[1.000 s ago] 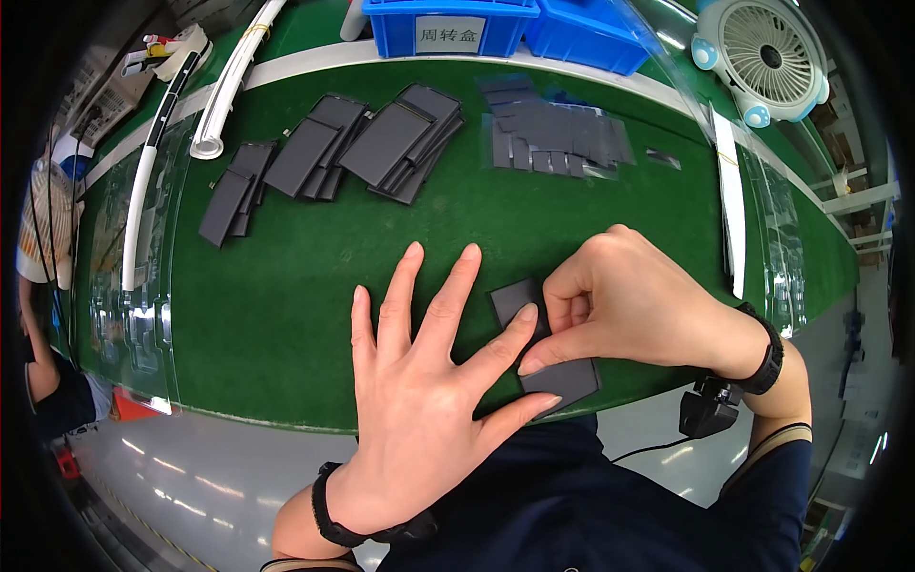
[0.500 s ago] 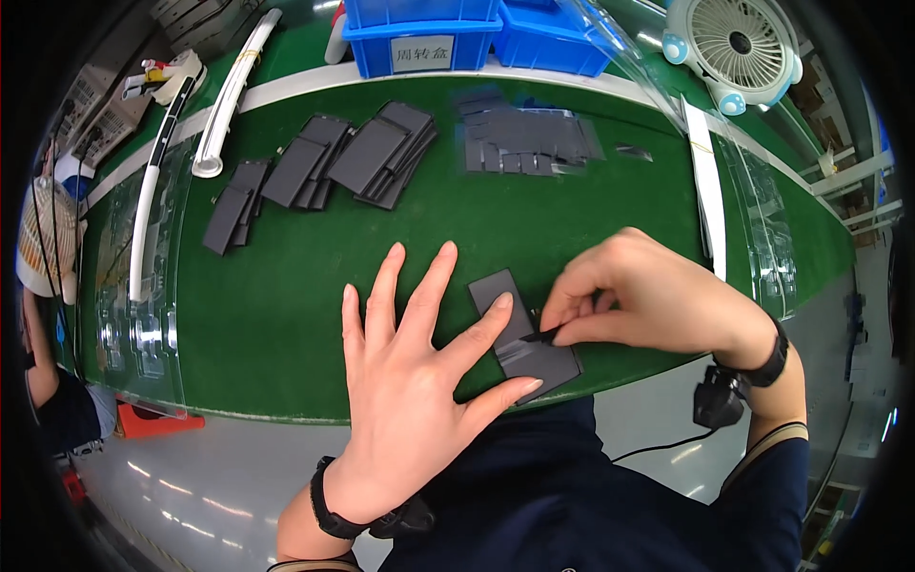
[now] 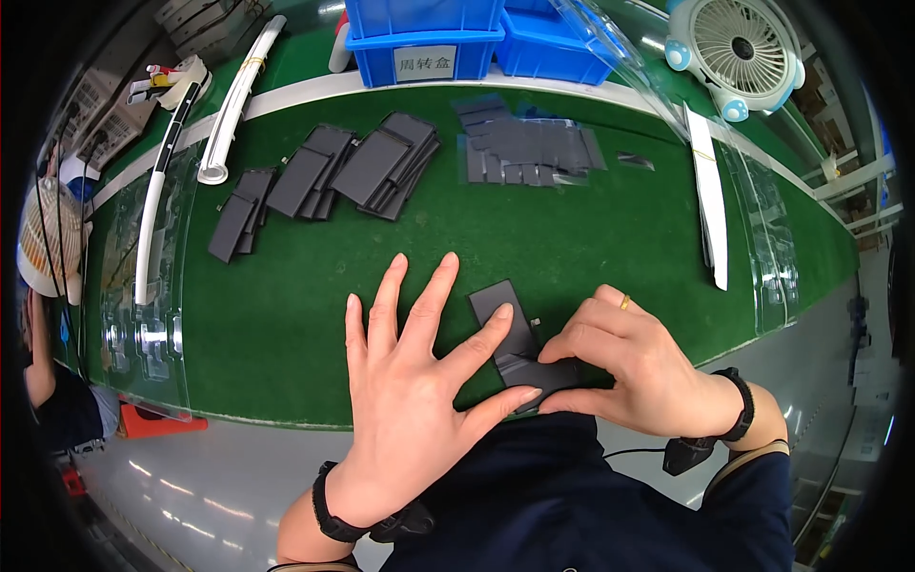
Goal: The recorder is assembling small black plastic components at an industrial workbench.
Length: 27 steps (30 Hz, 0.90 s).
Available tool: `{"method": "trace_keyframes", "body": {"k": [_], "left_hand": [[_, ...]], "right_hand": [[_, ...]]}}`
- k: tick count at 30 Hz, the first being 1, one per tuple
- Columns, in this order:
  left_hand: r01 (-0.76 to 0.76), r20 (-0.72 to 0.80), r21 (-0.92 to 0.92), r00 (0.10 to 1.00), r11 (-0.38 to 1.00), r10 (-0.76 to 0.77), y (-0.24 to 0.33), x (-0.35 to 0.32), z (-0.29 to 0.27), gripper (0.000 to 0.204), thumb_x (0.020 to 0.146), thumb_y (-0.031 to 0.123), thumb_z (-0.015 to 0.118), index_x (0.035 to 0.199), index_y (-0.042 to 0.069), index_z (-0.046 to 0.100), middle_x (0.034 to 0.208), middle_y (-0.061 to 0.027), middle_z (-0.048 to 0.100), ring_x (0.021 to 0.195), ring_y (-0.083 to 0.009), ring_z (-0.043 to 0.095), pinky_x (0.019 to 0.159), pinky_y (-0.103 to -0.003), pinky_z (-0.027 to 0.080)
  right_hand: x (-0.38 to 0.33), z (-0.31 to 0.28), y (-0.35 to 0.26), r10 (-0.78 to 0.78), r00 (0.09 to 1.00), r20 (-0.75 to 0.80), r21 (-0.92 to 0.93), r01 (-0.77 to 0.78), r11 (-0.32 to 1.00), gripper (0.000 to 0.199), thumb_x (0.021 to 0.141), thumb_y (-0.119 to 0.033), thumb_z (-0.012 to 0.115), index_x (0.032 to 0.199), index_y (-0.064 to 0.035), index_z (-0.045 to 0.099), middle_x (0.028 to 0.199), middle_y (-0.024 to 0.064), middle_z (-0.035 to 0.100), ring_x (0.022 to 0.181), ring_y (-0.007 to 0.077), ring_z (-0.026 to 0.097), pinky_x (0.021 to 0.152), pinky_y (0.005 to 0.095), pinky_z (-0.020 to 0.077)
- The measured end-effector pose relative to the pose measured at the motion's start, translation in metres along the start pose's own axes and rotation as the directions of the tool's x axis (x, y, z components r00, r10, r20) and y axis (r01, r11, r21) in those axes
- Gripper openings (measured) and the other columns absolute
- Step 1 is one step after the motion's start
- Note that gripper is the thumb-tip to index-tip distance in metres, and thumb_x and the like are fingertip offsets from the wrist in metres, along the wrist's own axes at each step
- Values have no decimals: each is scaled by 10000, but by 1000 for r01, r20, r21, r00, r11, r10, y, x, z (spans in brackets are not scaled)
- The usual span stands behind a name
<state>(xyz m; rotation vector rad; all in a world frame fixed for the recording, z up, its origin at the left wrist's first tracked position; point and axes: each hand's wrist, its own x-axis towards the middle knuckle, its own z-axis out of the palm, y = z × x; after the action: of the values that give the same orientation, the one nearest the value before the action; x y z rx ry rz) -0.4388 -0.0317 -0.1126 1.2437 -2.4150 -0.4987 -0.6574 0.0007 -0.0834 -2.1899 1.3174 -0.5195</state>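
A flat dark-grey battery pack (image 3: 505, 310) lies at the table's near edge, a small connector tab sticking out on its right side. My left hand (image 3: 410, 381) is spread open, its index finger and thumb pressing on the battery's left side. On the battery's lower part, my right hand (image 3: 620, 362) curls closed, index fingertip on the face and thumb by the near edge. A glossy dark strip (image 3: 518, 362) crosses the battery beside that fingertip. Whether the right fingers still pinch the strip is hidden.
Stacks of similar dark batteries (image 3: 372, 167) lie at the back left of the green table (image 3: 315, 257). Dark film pieces (image 3: 529, 153) are spread behind. Blue bins (image 3: 424, 57) and a fan (image 3: 739, 48) stand along the back. Clear plastic trays (image 3: 157, 324) flank the left side.
My right hand has come down and nearer, from pinching a dark strip above the battery to resting on the battery's lower part. My left hand stays in place.
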Motion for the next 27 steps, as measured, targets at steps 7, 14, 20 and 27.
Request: {"method": "trace_keyframes", "body": {"k": [7,14,20,27], "left_hand": [[-21,0,8,1000,1000,21,2,2,0,595,620,457,857,1138,189,742,1484,-122,438,1389,-430,327,1079,-663,236],[-11,-8,21,1000,1000,11,1,-1,1,598,618,452,858,1144,191,740,1490,-121,431,1390,-423,334,1093,-647,228],[-29,-9,33,1000,999,29,1,-1,0,547,677,483,821,1137,198,739,1482,-124,421,1388,-421,320,1060,-685,246],[-21,15,41,1000,999,20,1,1,0,544,677,486,821,1137,207,740,1485,-120,418,1392,-421,316,1068,-675,239]], "right_hand": [[2,-2,0,-8,1000,17,38,8,999,400,656,-129,839,975,-77,603,891,62,535,871,283,530,764,383,473],[12,-15,1,6,1000,17,135,-8,991,198,734,-69,772,881,3,660,767,128,639,740,319,620,695,384,493],[34,-21,11,208,964,164,184,-237,954,69,793,-53,745,783,6,711,663,76,666,567,128,626,538,252,482],[72,-26,20,289,858,425,133,-376,917,297,735,-218,839,632,0,666,543,69,623,478,119,606,472,259,454]]}}
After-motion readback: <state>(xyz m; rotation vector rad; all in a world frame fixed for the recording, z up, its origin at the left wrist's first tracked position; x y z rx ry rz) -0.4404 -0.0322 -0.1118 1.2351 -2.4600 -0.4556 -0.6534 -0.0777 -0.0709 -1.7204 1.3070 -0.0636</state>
